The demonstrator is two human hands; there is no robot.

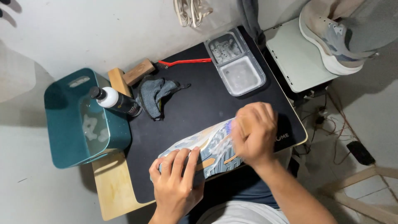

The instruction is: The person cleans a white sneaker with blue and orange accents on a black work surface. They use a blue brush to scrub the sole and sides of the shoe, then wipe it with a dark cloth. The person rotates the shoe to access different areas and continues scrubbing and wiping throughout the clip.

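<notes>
A pale blue and cream sneaker [209, 145] lies on its side on the black mat [199, 99], near the table's front edge. My left hand [176, 180] presses down on the shoe's heel end, fingers spread over it. My right hand [255, 132] grips a wooden-handled brush [238, 128] and holds it against the shoe's toe end. The brush and hand are blurred by motion, and foam shows on the shoe under them.
A teal tub [66, 120] with water sits at the left. A dark bottle with a white band [116, 101], a grey cloth [156, 93], a wooden brush [139, 71], a red-handled brush [184, 62] and a clear two-part tray [236, 62] lie on the mat. A second sneaker [331, 33] rests on a white box at the right.
</notes>
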